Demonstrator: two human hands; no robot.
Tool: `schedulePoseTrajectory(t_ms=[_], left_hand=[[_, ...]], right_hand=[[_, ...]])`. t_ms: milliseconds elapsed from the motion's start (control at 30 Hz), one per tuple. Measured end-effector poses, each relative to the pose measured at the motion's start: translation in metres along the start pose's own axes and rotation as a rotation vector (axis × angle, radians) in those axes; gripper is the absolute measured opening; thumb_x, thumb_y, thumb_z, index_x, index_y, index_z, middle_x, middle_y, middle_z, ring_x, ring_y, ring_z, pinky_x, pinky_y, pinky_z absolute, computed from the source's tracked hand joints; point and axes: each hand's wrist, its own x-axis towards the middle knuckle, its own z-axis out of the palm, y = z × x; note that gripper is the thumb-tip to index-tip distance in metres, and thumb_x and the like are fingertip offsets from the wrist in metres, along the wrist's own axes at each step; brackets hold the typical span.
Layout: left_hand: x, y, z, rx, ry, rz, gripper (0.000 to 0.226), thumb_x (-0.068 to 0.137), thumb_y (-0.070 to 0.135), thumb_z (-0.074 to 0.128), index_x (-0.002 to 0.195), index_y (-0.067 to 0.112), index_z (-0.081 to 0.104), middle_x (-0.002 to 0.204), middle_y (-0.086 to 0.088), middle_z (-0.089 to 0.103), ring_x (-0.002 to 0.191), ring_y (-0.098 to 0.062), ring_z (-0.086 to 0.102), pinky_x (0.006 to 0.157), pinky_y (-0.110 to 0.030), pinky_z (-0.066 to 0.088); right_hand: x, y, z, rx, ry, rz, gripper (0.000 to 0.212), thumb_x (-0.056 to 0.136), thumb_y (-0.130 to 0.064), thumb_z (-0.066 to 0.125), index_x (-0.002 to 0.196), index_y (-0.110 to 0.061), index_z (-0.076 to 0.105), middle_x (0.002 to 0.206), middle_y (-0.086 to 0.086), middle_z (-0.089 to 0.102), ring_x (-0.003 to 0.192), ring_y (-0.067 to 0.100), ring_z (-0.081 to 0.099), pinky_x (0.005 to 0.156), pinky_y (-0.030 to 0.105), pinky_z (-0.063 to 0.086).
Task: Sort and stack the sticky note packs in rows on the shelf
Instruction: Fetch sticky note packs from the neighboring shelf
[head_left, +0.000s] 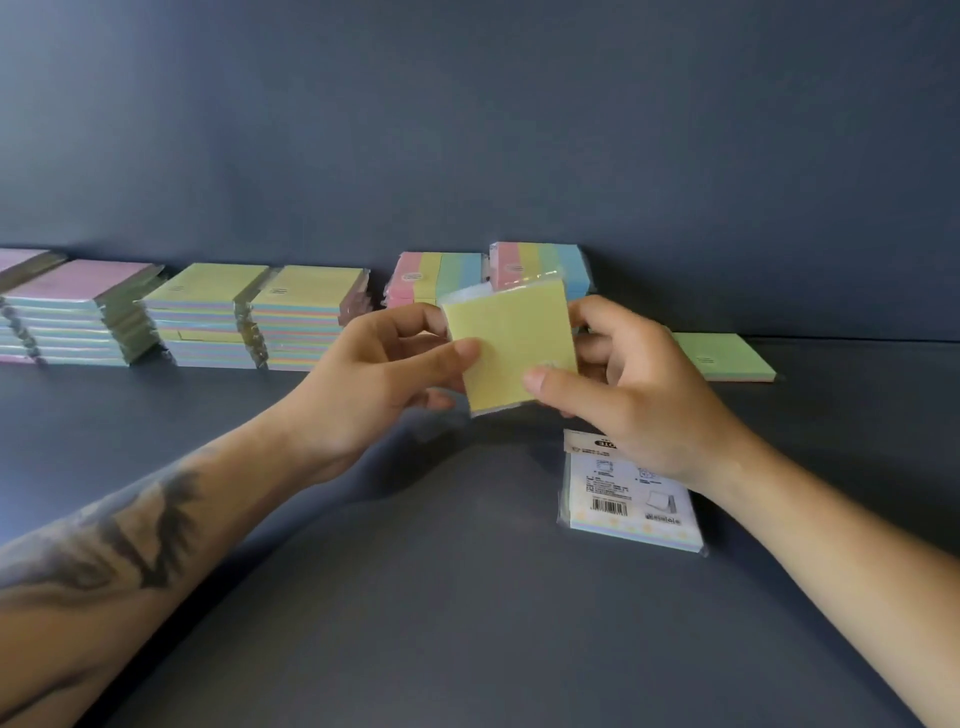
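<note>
Holding yellow pack mid-air, both thumbs pinched on its face: left hand at 9 o'clock edge, right hand at 3. Sorting step. Next: match it to yellow stacks at 9 o'clock, set squarely on top.

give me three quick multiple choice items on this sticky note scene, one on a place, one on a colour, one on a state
1. Where does the pack with the barcode lie?
A. on the pink stack
B. on the shelf surface under the right hand
C. against the back wall

2. What colour is the face of the held pack?
A. yellow
B. pink
C. blue

3. How is the held pack held?
A. by the left hand alone
B. by nobody
C. by both hands

Answers:
1 B, it lies flat below the right hand.
2 A, its face shows yellow.
3 C, thumbs of both hands press on it.
</note>
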Motion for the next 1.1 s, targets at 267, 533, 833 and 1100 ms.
schedulePoseTrajectory(t_ms=[267, 533, 833, 1100], left_hand=[[-0.004, 0.001, 0.000, 0.039, -0.034, -0.015, 0.031, 0.084, 0.024, 0.079, 0.104, 0.001, 0.071, 0.098, -0.013, 0.076, 0.084, -0.021, 0.069, 0.079, -0.039, 0.050], [-0.004, 0.004, -0.008, 0.017, -0.023, -0.023, 0.034, 0.084, 0.018, 0.075, 0.111, -0.003, 0.073, 0.106, -0.014, 0.077, 0.089, -0.023, 0.073, 0.081, -0.036, 0.058], [-0.004, 0.006, -0.008, 0.029, -0.052, -0.036, 0.020, 0.086, 0.025, 0.066, 0.084, 0.016, 0.083, 0.104, -0.011, 0.078, 0.092, -0.022, 0.073, 0.087, -0.033, 0.056], [-0.013, 0.011, -0.012, 0.449, -0.069, 0.160, 0.048, 0.096, 0.045, 0.068, 0.066, 0.008, 0.059, 0.064, 0.006, 0.049, 0.062, -0.011, 0.042, 0.058, -0.029, 0.035]], right_hand=[[-0.003, -0.008, 0.004, 0.040, 0.078, 0.048, 0.033, 0.087, -0.013, 0.081, 0.102, -0.019, 0.051, 0.084, 0.014, 0.077, 0.075, 0.026, 0.075, 0.059, 0.033, 0.053], [-0.010, -0.005, 0.008, -0.208, 0.133, 0.021, 0.062, 0.080, -0.037, 0.086, 0.125, -0.040, 0.044, 0.113, -0.012, 0.068, 0.094, 0.008, 0.066, 0.078, 0.030, 0.056], [-0.010, -0.012, 0.015, -0.917, 0.038, -0.387, 0.076, 0.068, -0.066, 0.080, 0.134, -0.035, 0.058, 0.152, -0.012, 0.043, 0.136, 0.018, 0.037, 0.110, 0.040, 0.039], [-0.018, -0.003, 0.021, -0.997, -0.026, -0.466, 0.066, 0.082, -0.076, 0.061, 0.130, -0.030, 0.066, 0.138, -0.008, 0.057, 0.126, 0.018, 0.051, 0.106, 0.039, 0.040]])
